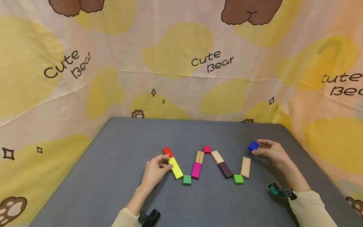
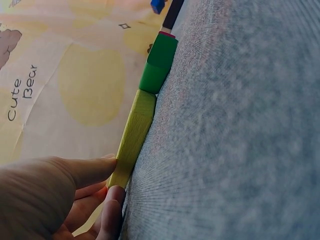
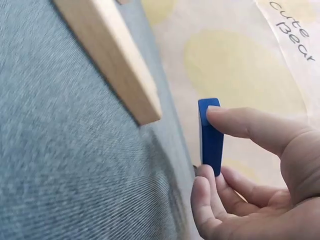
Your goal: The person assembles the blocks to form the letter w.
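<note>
My left hand (image 1: 155,169) is at the left end of a zigzag line of wooden blocks. Its thumb and fingers pinch the upper end of a yellow block (image 1: 176,169), where it meets an orange-red block (image 1: 168,152). In the left wrist view, a green block (image 2: 159,62) adjoins the yellow block's far end. On the other side, my right hand (image 1: 273,152) holds a blue block (image 1: 253,145) between thumb and fingers, raised over the table. Close by, a plain wood block (image 1: 245,167) lies at the right end of the line.
The line's middle has a magenta block (image 1: 196,171), a striped wood block (image 1: 199,157), a crimson block (image 1: 207,149), a pale wood block (image 1: 217,157), a dark brown block (image 1: 225,170) and a light green block (image 1: 238,179). They lie on a grey table (image 1: 119,195) before a printed cloth (image 1: 175,56).
</note>
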Demonstrator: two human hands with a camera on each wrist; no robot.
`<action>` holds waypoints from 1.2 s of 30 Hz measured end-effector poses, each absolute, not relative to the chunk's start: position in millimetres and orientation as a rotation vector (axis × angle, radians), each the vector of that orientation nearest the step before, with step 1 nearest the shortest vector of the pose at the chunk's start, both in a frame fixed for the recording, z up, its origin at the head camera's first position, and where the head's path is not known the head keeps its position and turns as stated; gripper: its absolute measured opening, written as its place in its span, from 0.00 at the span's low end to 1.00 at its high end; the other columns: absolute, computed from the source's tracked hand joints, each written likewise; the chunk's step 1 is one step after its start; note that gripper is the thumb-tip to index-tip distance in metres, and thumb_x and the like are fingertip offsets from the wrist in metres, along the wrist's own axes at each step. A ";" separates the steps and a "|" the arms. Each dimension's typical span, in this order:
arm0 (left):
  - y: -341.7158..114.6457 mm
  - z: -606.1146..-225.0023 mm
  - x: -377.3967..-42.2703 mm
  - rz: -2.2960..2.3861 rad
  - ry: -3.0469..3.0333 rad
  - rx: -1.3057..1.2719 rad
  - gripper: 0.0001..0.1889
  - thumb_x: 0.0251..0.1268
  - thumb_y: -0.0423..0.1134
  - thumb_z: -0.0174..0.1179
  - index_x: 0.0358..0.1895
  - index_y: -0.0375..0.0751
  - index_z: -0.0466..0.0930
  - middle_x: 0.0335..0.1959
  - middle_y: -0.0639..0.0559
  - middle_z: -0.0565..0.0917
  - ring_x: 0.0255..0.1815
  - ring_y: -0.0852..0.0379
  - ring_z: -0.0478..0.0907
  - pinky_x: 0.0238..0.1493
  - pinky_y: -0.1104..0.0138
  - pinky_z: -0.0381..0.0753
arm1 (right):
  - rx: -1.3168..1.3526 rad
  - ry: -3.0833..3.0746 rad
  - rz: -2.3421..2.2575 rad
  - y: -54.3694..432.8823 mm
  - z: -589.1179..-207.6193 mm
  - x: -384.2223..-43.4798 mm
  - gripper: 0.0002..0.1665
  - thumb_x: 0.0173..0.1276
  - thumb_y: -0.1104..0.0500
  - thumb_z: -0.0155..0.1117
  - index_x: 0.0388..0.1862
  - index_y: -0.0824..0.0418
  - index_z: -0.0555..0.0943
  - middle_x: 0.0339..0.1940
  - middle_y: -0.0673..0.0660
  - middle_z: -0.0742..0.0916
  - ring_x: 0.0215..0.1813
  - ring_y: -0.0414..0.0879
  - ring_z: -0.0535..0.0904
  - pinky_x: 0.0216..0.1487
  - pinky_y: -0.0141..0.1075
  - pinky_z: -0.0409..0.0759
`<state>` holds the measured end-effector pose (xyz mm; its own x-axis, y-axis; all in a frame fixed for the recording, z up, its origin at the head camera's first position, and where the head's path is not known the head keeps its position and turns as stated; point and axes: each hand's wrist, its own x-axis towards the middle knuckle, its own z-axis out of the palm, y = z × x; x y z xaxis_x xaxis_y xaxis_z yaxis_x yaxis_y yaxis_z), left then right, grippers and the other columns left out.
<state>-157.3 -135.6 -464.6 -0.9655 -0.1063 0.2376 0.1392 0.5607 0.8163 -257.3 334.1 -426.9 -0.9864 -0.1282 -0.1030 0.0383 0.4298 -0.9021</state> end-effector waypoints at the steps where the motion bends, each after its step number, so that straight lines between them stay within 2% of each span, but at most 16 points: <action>1: -135.4 -464.6 -157.3 -1.364 -2.535 -0.027 0.14 0.56 0.37 0.73 0.46 0.42 0.85 0.45 0.48 0.86 0.31 0.63 0.83 0.38 0.59 0.81 | -0.087 2.527 -1.583 334.2 -428.2 -258.0 0.50 0.59 0.53 0.77 0.73 0.71 0.62 0.70 0.71 0.68 0.60 0.54 0.71 0.50 0.29 0.75; 4: -134.8 -465.0 -157.4 -1.364 -2.528 -0.036 0.14 0.56 0.36 0.73 0.46 0.42 0.85 0.45 0.47 0.86 0.31 0.63 0.83 0.38 0.59 0.81 | -0.102 2.530 -1.548 334.9 -431.7 -259.3 0.48 0.59 0.53 0.77 0.71 0.72 0.64 0.70 0.71 0.69 0.63 0.58 0.69 0.53 0.34 0.75; 8: -133.9 -465.9 -157.3 -1.364 -2.522 -0.041 0.13 0.56 0.36 0.73 0.45 0.41 0.85 0.45 0.47 0.86 0.31 0.62 0.83 0.38 0.60 0.81 | -0.103 2.524 -1.533 335.6 -435.6 -260.8 0.47 0.60 0.54 0.77 0.70 0.73 0.64 0.69 0.71 0.70 0.62 0.56 0.70 0.54 0.36 0.75; 13: -134.6 -465.6 -156.8 -1.366 -2.518 -0.048 0.13 0.57 0.35 0.73 0.45 0.40 0.85 0.45 0.45 0.86 0.31 0.60 0.84 0.37 0.59 0.81 | -0.134 2.548 -1.545 334.6 -438.8 -263.5 0.46 0.58 0.57 0.77 0.69 0.74 0.65 0.68 0.72 0.71 0.63 0.58 0.70 0.50 0.30 0.74; 17: -135.0 -465.2 -156.6 -1.361 -2.528 -0.037 0.14 0.56 0.35 0.73 0.46 0.41 0.85 0.45 0.46 0.86 0.31 0.60 0.84 0.37 0.59 0.81 | -0.161 2.587 -1.525 333.7 -440.3 -264.1 0.45 0.57 0.59 0.78 0.68 0.76 0.66 0.65 0.72 0.73 0.59 0.56 0.72 0.48 0.28 0.73; 24: -134.3 -465.6 -157.0 -1.364 -2.535 -0.022 0.14 0.55 0.36 0.74 0.46 0.42 0.85 0.45 0.48 0.86 0.31 0.61 0.84 0.36 0.60 0.81 | -0.151 2.588 -1.495 333.1 -442.1 -263.4 0.44 0.60 0.57 0.76 0.68 0.75 0.67 0.65 0.72 0.74 0.56 0.52 0.74 0.54 0.41 0.73; 31: -135.4 -465.5 -157.2 -1.354 -2.533 -0.039 0.14 0.56 0.36 0.73 0.46 0.41 0.85 0.45 0.48 0.86 0.32 0.61 0.84 0.38 0.59 0.81 | -0.136 2.643 -1.483 328.1 -443.6 -262.8 0.38 0.65 0.56 0.72 0.66 0.75 0.69 0.61 0.72 0.76 0.50 0.47 0.77 0.45 0.34 0.78; 36: -136.0 -465.8 -157.5 -1.356 -2.537 -0.040 0.14 0.56 0.36 0.73 0.47 0.42 0.85 0.45 0.48 0.86 0.32 0.62 0.84 0.38 0.59 0.81 | -0.128 2.660 -1.475 324.7 -445.0 -262.0 0.37 0.65 0.56 0.71 0.66 0.74 0.70 0.61 0.72 0.77 0.51 0.50 0.76 0.47 0.36 0.75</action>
